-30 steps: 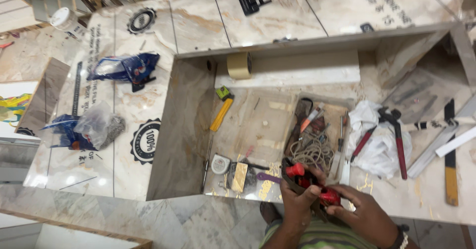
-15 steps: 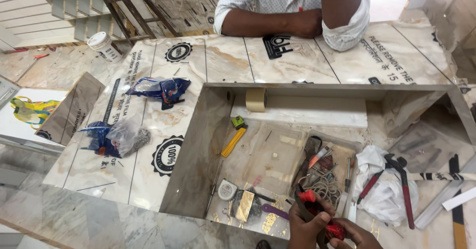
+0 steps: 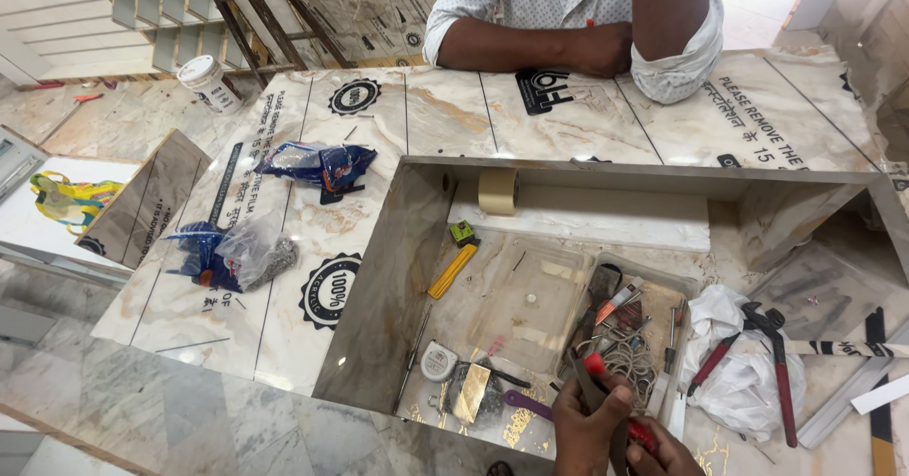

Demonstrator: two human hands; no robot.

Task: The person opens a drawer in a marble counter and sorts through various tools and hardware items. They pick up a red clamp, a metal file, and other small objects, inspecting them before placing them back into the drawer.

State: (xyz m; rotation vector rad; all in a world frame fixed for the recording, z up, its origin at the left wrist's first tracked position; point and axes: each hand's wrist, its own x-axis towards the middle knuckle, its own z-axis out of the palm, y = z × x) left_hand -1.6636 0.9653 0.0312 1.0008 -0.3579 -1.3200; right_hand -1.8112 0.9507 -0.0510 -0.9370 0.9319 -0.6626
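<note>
hands: left hand (image 3: 589, 429) and right hand (image 3: 663, 457) both pinch red-handled pliers (image 3: 615, 410), just beyond the near edge of the tool tray (image 3: 663, 296) | step: seemingly picking a tool; next needs a lift free of the wire coil (image 3: 630, 358) | hidden: right hand cut off, plier jaws unclear | beyond tray: masking tape roll (image 3: 497, 191), then a person's folded arms (image 3: 568, 45) on the desk (image 3: 454, 116)

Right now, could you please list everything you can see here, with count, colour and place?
Masking tape roll: one, beige, recess back wall.
Utility knife: one, yellow, recess floor.
Tape measure: one, white, recess front.
Tool tray: one, clear, right of recess.
Pliers: one, red-handled, on white cloth.
Plastic bags: two, blue and clear, left counter.
Tub: one, white, far left.
Other person's arms: folded, far edge.
Left hand and right hand: gripping a red-handled tool.
</note>
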